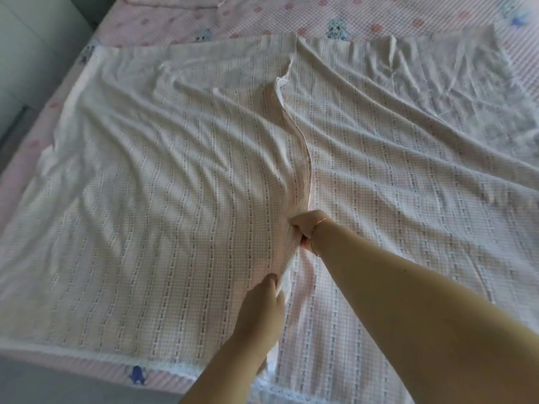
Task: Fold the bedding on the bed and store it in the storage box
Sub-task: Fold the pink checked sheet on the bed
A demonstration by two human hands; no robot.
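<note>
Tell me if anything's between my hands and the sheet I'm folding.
Nothing visible is. Both hands already grip the pale pink checked sheet along its raised middle edge: the right hand farther up, the left hand nearer you. No storage box is in view, so the path there cannot be judged.

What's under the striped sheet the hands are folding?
Under the striped sheet: a pink checked bedspread, visible only past its edges. The rest is covered.

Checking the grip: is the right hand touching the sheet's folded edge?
Touching. The head view shows the right hand curled round the sheet's folded edge, bunching it.
</note>
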